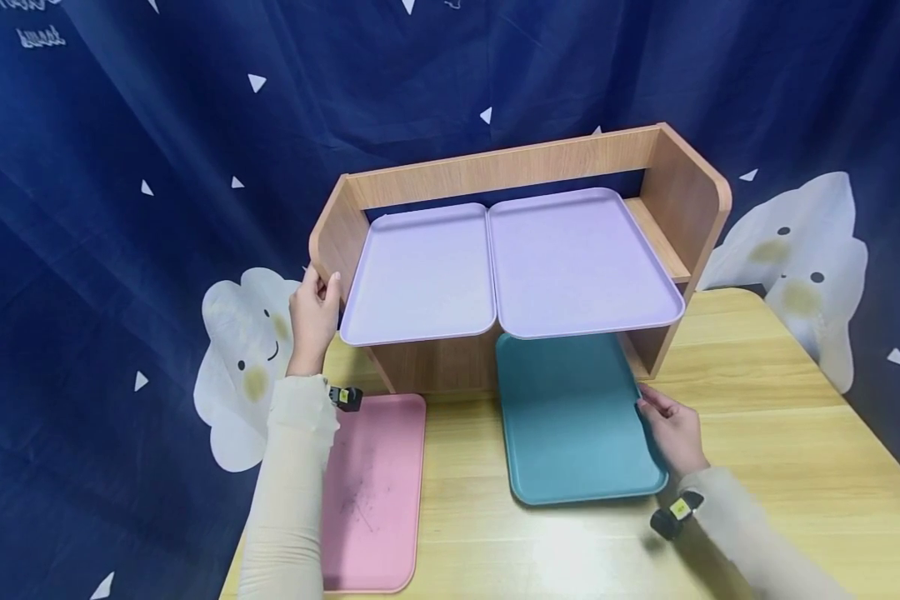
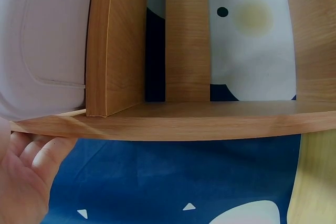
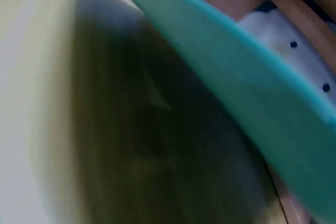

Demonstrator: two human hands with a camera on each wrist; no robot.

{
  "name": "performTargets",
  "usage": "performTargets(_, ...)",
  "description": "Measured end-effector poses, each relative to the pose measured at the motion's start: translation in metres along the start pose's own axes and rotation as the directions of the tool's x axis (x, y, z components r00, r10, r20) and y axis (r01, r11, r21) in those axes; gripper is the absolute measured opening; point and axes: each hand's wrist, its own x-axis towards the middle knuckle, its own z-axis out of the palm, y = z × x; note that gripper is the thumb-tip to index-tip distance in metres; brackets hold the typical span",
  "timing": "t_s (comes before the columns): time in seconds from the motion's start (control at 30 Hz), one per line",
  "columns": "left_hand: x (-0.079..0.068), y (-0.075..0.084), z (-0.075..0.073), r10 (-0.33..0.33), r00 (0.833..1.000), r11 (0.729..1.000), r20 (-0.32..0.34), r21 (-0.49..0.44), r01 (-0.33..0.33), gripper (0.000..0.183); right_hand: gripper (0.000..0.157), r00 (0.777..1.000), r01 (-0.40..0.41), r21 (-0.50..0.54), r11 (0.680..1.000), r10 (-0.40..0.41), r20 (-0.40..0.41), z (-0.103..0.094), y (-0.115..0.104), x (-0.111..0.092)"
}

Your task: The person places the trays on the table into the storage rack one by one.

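Note:
A small wooden desk shelf (image 1: 510,171) stands on the table, with two lavender trays (image 1: 581,262) side by side on its upper board. My left hand (image 1: 314,321) grips the front edge of its left side panel, thumb on the inner side. In the left wrist view, the fingers (image 2: 47,156) reach behind that panel. My right hand (image 1: 673,429) holds the right rim of a teal tray (image 1: 581,417). The tray's far end lies under the upper board. In the right wrist view, the teal tray (image 3: 236,77) tilts above the table, over a dark blurred shadow.
A pink tray (image 1: 375,500) with dark marks lies on the table (image 1: 465,533) at the left, beside my left forearm. A dark blue curtain (image 1: 157,125) with white triangles and cloud faces hangs behind the table and along its sides.

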Motion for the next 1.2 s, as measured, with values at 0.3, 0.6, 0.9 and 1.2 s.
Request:
performTargets(0.3, 0.001, 0.001, 0.0, 0.002, 1.0, 1.0, -0.001, -0.001, -0.002, 0.036, 0.038, 0.999, -0.023, -0.071, 0.997, 0.025, 0.031, -0.005, -0.004, 0.036)
performTargets(0.6, 0.001, 0.001, 0.001, -0.013, 1.0, 1.0, 0.006, -0.01, 0.013, 0.037, 0.036, 0.999, 0.032, -0.046, 0.998, -0.032, 0.004, 0.001, 0.001, 0.057)
performTargets(0.9, 0.001, 0.0, 0.001, 0.001, 1.0, 1.0, -0.003, -0.01, -0.001, 0.037, 0.036, 1.0, -0.006, -0.088, 0.996, 0.008, 0.019, 0.009, 0.012, 0.074)
performTargets(1.2, 0.002, 0.001, 0.001, 0.033, 0.999, 0.999, -0.028, 0.025, -0.032, 0.034, 0.039, 0.99, 0.091, -0.145, 0.985, -0.073, 0.121, 0.009, 0.022, 0.086)
